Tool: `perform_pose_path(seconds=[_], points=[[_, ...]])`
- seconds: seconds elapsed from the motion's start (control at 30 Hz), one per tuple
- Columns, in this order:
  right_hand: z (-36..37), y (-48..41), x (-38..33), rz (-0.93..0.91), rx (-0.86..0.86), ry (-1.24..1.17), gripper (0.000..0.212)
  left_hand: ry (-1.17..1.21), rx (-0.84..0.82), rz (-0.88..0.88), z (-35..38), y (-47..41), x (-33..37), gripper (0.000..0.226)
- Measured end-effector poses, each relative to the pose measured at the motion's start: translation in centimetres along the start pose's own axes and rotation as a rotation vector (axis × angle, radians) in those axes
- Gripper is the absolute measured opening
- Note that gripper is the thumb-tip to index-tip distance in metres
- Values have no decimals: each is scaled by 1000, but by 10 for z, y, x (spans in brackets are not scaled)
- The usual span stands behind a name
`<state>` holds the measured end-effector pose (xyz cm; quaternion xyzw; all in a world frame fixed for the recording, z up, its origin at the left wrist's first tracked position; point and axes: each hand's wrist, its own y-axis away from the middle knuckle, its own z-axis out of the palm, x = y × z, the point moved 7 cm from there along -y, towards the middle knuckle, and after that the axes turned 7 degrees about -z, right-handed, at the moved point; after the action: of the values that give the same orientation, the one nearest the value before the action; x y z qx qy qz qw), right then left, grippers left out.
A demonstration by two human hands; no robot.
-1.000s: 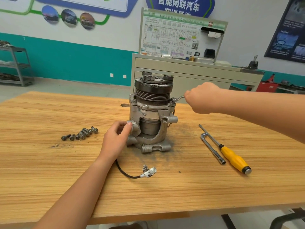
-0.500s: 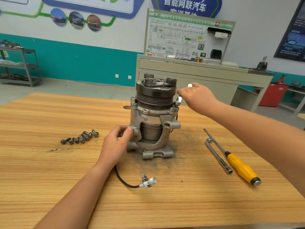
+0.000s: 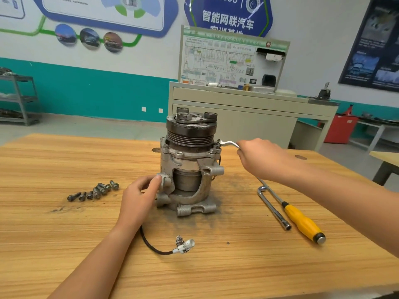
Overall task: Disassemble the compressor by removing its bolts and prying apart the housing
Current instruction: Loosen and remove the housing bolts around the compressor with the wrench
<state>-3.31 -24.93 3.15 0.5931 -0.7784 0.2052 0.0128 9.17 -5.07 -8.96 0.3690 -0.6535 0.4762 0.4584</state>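
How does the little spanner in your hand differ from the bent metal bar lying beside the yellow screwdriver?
The small spanner is gripped by the right hand, its end on a bolt at the compressor upper flange; the L-shaped bar lies idle on the table. The small spanner looks flat with a cranked neck; the L-shaped bar is a round rod with one right-angle bend. Both are bare shiny metal.

wrench [image 3: 228, 144]: handle was hidden in right hand [image 3: 259, 157]
cable [image 3: 160, 252]: 11 o'clock end vanished behind left hand [image 3: 138, 197]
compressor [image 3: 187, 160]: rear was unseen
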Motion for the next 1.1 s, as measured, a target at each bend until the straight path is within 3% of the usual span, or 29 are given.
perform_pose_path(seconds=[0.33,0.63,0.93,1.1], points=[[-24,-3,-37,-200,-183,495,16,11,-15,-25,0,2,1,14],[-13,-6,-13,-193,-190,436,19,37,-38,-41,-1,6,4,18],[7,-42,8,-304,125,494,32,20,-22,-35,0,3,3,19],[-6,-57,-12,-478,563,300,30,1,-16,-26,0,-1,0,18]])
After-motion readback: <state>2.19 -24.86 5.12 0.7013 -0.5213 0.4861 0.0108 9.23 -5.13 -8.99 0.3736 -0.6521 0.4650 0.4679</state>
